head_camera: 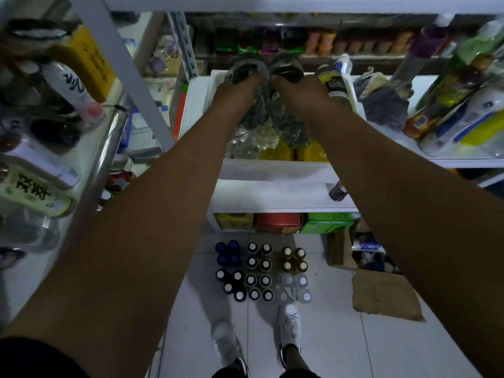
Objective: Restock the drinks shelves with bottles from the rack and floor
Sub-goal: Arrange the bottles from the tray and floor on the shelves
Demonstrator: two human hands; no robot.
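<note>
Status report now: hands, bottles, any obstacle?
Left hand grips left bottle, right hand grips right bottle, over white bin. Floor bottles waiting. No obstruction seen.

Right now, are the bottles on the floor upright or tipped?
Upright: the floor bottles show mainly their round caps from above and stand in tidy rows.

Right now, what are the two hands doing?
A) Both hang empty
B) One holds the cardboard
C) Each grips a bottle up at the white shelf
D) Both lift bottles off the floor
C: the left hand grips a dark-capped bottle and the right hand grips a second dark-capped bottle over the white shelf; the floor bottles stand untouched.
</note>
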